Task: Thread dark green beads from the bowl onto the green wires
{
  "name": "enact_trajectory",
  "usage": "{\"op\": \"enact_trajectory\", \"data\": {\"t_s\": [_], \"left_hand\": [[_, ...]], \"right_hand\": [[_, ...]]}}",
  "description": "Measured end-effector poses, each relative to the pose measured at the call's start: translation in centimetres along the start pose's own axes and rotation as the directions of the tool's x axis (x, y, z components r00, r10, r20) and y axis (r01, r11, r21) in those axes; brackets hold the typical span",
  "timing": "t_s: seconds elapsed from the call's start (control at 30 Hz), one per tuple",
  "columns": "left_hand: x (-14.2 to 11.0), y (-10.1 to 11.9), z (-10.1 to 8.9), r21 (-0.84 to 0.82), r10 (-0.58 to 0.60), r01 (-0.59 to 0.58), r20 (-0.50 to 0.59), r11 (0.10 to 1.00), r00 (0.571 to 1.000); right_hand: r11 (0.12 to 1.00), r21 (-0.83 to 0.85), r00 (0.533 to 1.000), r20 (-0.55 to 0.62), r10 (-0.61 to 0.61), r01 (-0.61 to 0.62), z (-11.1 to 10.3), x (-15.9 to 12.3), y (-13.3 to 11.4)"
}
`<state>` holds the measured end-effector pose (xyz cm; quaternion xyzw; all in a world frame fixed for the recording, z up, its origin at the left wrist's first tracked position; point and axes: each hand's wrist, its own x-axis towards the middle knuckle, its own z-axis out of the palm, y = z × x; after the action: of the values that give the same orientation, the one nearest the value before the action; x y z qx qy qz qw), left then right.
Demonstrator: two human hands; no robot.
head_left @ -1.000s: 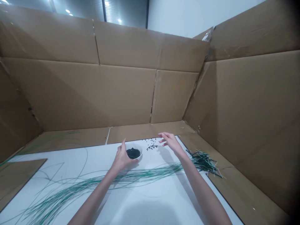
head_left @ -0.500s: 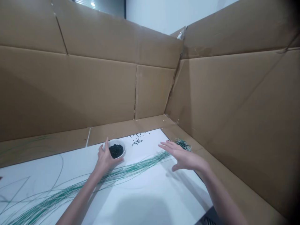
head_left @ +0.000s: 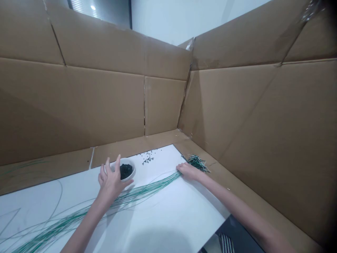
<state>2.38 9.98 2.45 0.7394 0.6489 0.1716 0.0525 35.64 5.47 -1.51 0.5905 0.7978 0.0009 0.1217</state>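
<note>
At the left of the white board my left hand [head_left: 112, 181] is beside a small white bowl [head_left: 133, 172] filled with dark green-black beads [head_left: 126, 170]. Its fingers are spread, with the index finger and thumb around the near-left rim; firm contact is not clear. A long bundle of thin green wires [head_left: 150, 189] runs diagonally across the board and under my left forearm. Near the board's right edge, my right hand [head_left: 188, 171] is closed on the bundle's right end. Just beyond it, bunched wire ends [head_left: 197, 162] stick out over the cardboard. The fingertips are partly hidden.
Loose dark beads [head_left: 148, 158] are scattered near the far edge of the white board [head_left: 163, 218]. Tall cardboard walls [head_left: 105, 105] rise at the back and right. A dark object with a striped part [head_left: 226, 243] lies at the lower right.
My right hand has gone from open above the wires to closed on their right end. My left hand's fingers have spread more beside the bowl. The view has shifted a little to the right.
</note>
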Motion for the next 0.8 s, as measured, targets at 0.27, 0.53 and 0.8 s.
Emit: {"op": "enact_trajectory", "data": {"t_s": [0.27, 0.53, 0.8], "left_hand": [[-2.7, 1.5, -2.3, -0.105, 0.144, -0.137, 0.059, 0.985, 0.988], [-6.6, 1.9, -7.4, -0.393, 0.376, -0.270, 0.222, 0.879, 0.899], [-6.4, 3.9, -3.3, -0.288, 0.395, -0.275, 0.575, 0.917, 0.717]], "right_hand": [[0.997, 0.067, 0.992, 0.123, 0.021, -0.029, -1.2, 0.3, 0.9], [0.982, 0.188, 0.969, 0.242, -0.045, -0.001, -2.0, -1.0, 0.4], [0.988, -0.089, 0.991, -0.066, 0.120, -0.126, -1.4, -2.8, -3.4]]}}
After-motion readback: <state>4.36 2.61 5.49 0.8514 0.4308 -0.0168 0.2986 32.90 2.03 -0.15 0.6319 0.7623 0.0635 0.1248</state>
